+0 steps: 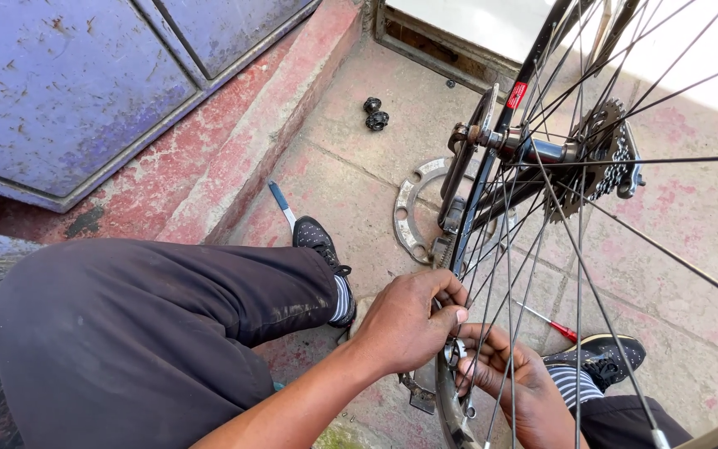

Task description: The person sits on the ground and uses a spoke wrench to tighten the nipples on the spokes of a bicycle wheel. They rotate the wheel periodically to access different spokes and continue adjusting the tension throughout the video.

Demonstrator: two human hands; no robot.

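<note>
**Both hands pinched on the wheel rim**

Head cam: left hand and right hand both curl closed around the bike wheel's rim, fingers gripping a small metal fitting between them. Brake disc lies on the ground beyond the hands, cassette further up.

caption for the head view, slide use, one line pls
Left hand and right hand grip a small fitting on the bicycle wheel rim, spokes fanning toward the rear cassette.

Metal disc ring, blue-handled tool — perhaps nuts, red-handled screwdriver
</note>
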